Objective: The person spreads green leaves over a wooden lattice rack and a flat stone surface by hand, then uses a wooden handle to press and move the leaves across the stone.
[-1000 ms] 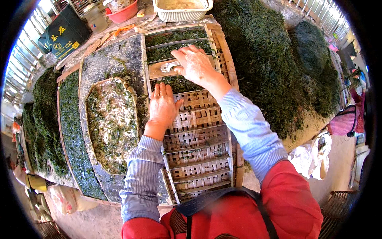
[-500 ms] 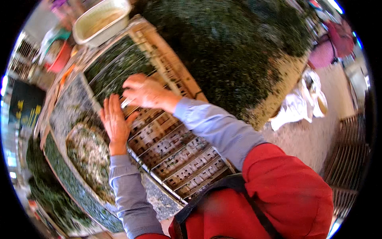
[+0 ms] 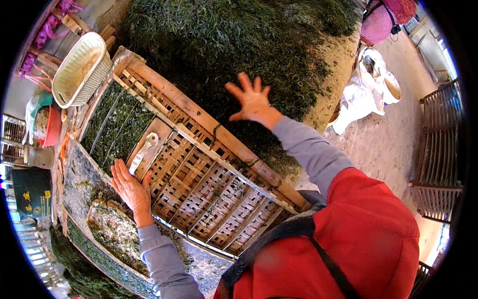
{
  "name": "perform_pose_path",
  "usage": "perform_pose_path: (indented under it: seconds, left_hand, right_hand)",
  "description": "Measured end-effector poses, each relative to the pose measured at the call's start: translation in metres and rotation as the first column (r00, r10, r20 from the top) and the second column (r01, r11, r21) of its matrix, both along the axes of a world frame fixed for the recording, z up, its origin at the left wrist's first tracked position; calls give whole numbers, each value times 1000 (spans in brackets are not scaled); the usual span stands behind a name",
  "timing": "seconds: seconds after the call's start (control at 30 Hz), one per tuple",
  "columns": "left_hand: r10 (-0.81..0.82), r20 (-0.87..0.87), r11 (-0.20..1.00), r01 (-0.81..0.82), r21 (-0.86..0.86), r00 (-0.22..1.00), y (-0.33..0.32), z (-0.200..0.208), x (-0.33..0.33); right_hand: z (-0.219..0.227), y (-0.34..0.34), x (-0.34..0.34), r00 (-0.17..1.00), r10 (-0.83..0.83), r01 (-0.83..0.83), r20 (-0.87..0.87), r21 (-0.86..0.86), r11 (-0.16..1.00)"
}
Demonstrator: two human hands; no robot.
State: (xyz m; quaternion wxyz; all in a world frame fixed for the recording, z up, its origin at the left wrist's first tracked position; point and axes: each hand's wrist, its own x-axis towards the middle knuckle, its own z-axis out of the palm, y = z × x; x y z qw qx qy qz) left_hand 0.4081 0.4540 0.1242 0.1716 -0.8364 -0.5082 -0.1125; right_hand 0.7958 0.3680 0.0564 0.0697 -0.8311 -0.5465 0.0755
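Note:
My right hand point(image 3: 253, 102) hangs with fingers spread over a big heap of dark green, stringy seaweed-like strands point(image 3: 199, 55). It holds nothing. My left hand point(image 3: 132, 189) lies flat along the left edge of a long, divided wooden frame point(image 3: 219, 159), fingers stretched out beside a small wooden board point(image 3: 160, 130). A pale metal handle point(image 3: 145, 149) is fixed on that board, which rests across the frame. Green strands point(image 3: 117, 124) fill the frame's far sections. Its nearer sections show a bare woven slat base point(image 3: 199, 199) with a few scraps on it.
Left of the frame, a rounded hollow point(image 3: 117, 234) holds wet green and pale bits. A cream plastic basket point(image 3: 79, 70) stands at the far left, near a red tub point(image 3: 52, 124). On the right are white sacks point(image 3: 363, 94) on the floor and stacked slatted racks point(image 3: 440, 149).
My right hand has left the handle area of the board and moved right, opening over the green heap. My left hand stays at the frame's left edge. The whole view has shifted.

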Motion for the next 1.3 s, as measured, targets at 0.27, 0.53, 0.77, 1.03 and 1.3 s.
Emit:
perform_pose_path:
  seconds: [0.27, 0.53, 0.77, 1.03, 1.3]
  left_hand:
    - [-100, 50, 994, 97, 57, 994, 5, -4, -2]
    - [-37, 69, 998, 34, 48, 997, 1, -5, -5]
    - [-20, 75, 999, 18, 34, 997, -3, -4, -4]
    - [-75, 147, 993, 61, 96, 986, -10, 4, -6]
    - [-221, 970, 689, 719, 86, 96, -31, 82, 202]
  right_hand:
    - [-34, 61, 31, 991, -11, 3, 136, 59, 998]
    - [-57, -12, 44, 986, 102, -59, -136, 290, 955]
    - [42, -46, 27, 916, 247, -376, 316, 462, 803]
    - [119, -43, 28, 889, 312, -459, 336, 635, 622]
    - [197, -44, 25, 870, 490, -308, 53, 836, 455]
